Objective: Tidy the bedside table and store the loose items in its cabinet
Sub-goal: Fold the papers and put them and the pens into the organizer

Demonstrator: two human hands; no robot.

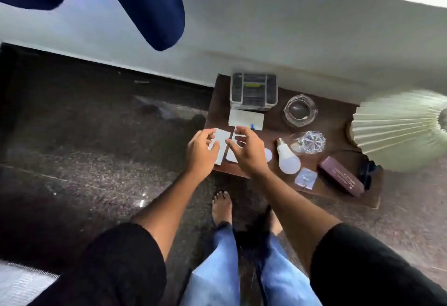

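Note:
The brown bedside table (338, 121) stands against the wall and carries loose items. My left hand (202, 152) grips a white box (221, 146) at the table's left front corner. My right hand (249, 153) lies with fingers spread over a second white box (231, 158) beside it; whether it grips it is unclear. Behind the hands lies a white card (245, 118) with a small blue piece. A white bulb (287, 158) lies right of my right hand, and another bulb (268, 155) is mostly hidden by it. The cabinet below the top is not visible.
A clear organiser box (252, 91) stands at the back by the wall. Also on the table are a glass ashtray (300, 110), a wrapped crystal piece (310, 142), a small packet (306, 177), a maroon case (341, 176) and a pleated lampshade (399, 131). Dark stone floor lies to the left.

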